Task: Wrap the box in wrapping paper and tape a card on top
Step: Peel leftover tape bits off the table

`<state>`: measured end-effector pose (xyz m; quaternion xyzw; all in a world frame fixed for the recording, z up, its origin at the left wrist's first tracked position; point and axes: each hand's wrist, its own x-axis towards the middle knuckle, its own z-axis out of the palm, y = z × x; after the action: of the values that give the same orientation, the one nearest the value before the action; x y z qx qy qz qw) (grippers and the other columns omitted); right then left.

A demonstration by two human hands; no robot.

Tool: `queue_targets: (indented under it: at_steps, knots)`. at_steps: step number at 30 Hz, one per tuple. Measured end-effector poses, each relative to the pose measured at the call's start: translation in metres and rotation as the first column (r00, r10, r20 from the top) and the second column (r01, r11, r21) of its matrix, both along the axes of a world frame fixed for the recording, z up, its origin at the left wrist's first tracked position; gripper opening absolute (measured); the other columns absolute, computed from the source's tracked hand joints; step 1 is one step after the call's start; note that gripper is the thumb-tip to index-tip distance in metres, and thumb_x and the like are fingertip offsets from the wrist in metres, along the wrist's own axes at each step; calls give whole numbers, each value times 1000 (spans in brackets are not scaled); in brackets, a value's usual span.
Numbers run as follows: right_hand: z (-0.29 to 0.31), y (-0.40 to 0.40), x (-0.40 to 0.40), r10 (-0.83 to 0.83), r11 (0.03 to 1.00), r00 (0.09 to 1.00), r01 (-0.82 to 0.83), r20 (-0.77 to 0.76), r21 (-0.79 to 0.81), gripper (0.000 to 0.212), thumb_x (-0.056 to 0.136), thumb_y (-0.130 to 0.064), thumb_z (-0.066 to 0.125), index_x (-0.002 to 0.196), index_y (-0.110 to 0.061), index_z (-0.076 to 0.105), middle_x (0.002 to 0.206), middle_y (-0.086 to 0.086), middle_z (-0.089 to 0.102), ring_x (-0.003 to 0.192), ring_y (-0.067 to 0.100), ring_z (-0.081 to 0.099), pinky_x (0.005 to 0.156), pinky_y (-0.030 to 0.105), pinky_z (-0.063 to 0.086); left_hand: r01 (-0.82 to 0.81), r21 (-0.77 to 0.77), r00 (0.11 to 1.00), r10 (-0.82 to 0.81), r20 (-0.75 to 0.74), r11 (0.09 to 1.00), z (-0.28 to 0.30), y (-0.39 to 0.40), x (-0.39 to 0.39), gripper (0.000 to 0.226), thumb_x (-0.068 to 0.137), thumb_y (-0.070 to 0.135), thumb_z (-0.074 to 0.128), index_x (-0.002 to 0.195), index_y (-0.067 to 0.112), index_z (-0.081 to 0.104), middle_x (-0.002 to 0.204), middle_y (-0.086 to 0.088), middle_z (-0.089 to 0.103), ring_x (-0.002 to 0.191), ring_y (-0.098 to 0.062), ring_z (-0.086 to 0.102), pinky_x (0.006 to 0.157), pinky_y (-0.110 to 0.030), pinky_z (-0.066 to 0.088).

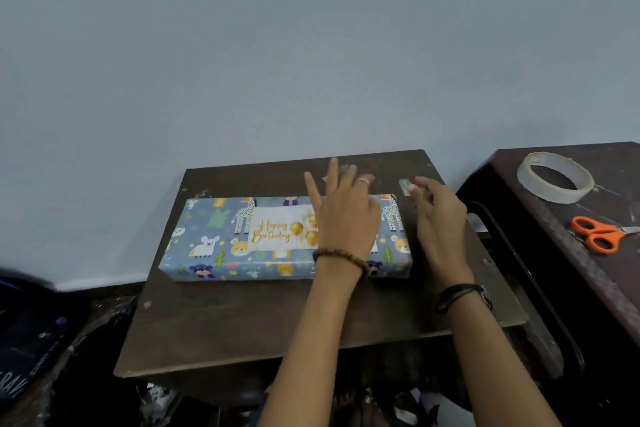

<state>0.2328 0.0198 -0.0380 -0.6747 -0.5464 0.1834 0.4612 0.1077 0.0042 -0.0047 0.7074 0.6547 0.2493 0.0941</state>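
Splayed left hand (pixel 343 215) flat on card (pixel 277 229) atop wrapped box (pixel 221 253), right hand (pixel 440 215) pinching tape piece (pixel 404 186).

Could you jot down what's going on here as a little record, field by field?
Box: wrapped gift box, animal-print paper, flat on the dark table
Card: Happy Birthday card lying on top of the box
Left hand: left hand over the card's right end, fingers spread
Right hand: right hand pinching a tape piece
Side table: tape roll and orange scissors
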Motion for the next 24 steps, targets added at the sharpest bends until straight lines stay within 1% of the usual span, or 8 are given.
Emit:
queue_targets:
  at_steps: [3, 7, 12, 16, 18, 20, 22, 24]
  knots:
    - [-12, 29, 9, -11, 990, 987, 33, 162, -136, 37, 97, -28, 50, 130, -12, 53, 123, 12, 56, 110, 28, 54, 81, 30, 39, 66, -187, 998, -65, 11, 980, -10, 12, 4, 38, 99, 28, 33, 135, 24, 45, 146, 5, 38, 143, -14, 12, 114, -40, -11]
    - [-13, 49, 4, -6, 970, 911, 105, 413, -218, 33, 97, -31, 48, 127, -20, 56, 125, 13, 50, 105, 35, 56, 83, 36, 41, 50, -166, 999, -45, 31, 985, -15, 14, 3, 37, 99, 29, 32, 133, 24, 47, 137, 6, 47, 138, -13, 24, 115, -37, -6]
    - [-15, 54, 1, -97, 974, 945, 155, 312, -167, 16, 94, -28, 54, 98, -17, 65, 111, 6, 56, 92, 30, 60, 74, 30, 34, 30, -129, 999, -26, 37, 991, -18, 14, 2, 36, 98, 31, 34, 129, 23, 51, 132, 5, 51, 132, -12, 33, 115, -36, -2]
    - [-16, 49, 2, -101, 978, 948, 150, 303, -144, 24, 98, -28, 44, 96, -12, 61, 114, 6, 54, 92, 30, 58, 74, 31, 33, 27, -98, 997, -19, 76, 995, -18, 12, 1, 36, 98, 30, 35, 129, 23, 51, 133, 6, 51, 132, -10, 34, 115, -34, -2]
    - [-17, 48, 6, -67, 985, 969, 103, 238, -139, 25, 99, -28, 41, 95, -10, 57, 110, 3, 52, 89, 25, 55, 73, 29, 32, 12, -76, 989, -1, 149, 997, -18, 12, 0, 35, 98, 27, 37, 129, 22, 51, 132, 5, 53, 130, -9, 37, 115, -31, -3]
    - [-14, 48, 9, -29, 991, 1000, 30, 10, -127, 21, 100, -25, 40, 90, -13, 53, 102, 2, 57, 85, 18, 55, 70, 30, 38, -16, -72, 961, 35, 275, 997, -15, 14, -1, 33, 98, 23, 39, 128, 20, 52, 128, 3, 57, 121, -7, 46, 115, -29, -1]
    - [-6, 46, 6, 3, 994, 947, -38, -320, -103, 19, 100, -15, 39, 83, -19, 47, 98, 7, 62, 78, 15, 59, 65, 27, 49, -45, -81, 903, 75, 422, 996, -13, 14, -3, 32, 98, 18, 41, 126, 18, 54, 125, 1, 59, 108, -3, 52, 118, -29, 4]
    - [3, 43, 2, 74, 992, 894, -113, -442, -63, 22, 99, -9, 37, 81, -20, 43, 98, 13, 64, 68, 13, 60, 59, 22, 51, -58, -75, 816, 90, 571, 996, -11, 16, -4, 31, 96, 13, 44, 125, 13, 56, 125, -2, 60, 109, -6, 53, 117, -38, 18]
